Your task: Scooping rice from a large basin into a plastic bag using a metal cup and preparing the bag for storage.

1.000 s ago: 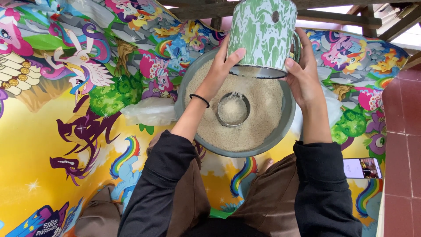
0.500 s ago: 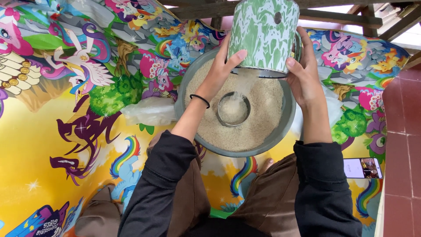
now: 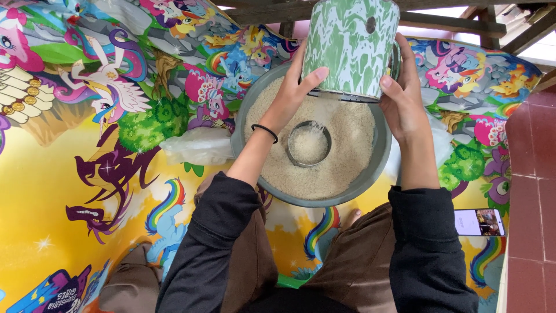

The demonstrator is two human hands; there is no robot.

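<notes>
Hands hold a big green and white can (image 3: 352, 46) up high, over the far side of a round grey basin (image 3: 250, 124). The left hand (image 3: 295, 93) presses flat on the left side of the can, with its fingers spread and wrapped around it. The right hand (image 3: 402, 95) does the same on the right side, so the can is squeezed between both hands. A thin black band (image 3: 265, 132) goes around the left wrist. The can is tipped, and its open end points down at the basin. The basin is full of pale rice (image 3: 341, 156). A small round metal tin (image 3: 309, 144) sits in the middle of the rice, and it has rice inside too. The basin rests on a bright cartoon mat (image 3: 87, 145) with ponies and rainbows on it. A crumpled clear plastic bag (image 3: 198, 146) lies on the mat, just beside the left of the basin. A phone (image 3: 479, 222) lies at the right edge of the mat, near the red floor tiles (image 3: 530, 174). Both arms have black sleeves (image 3: 215, 232).
</notes>
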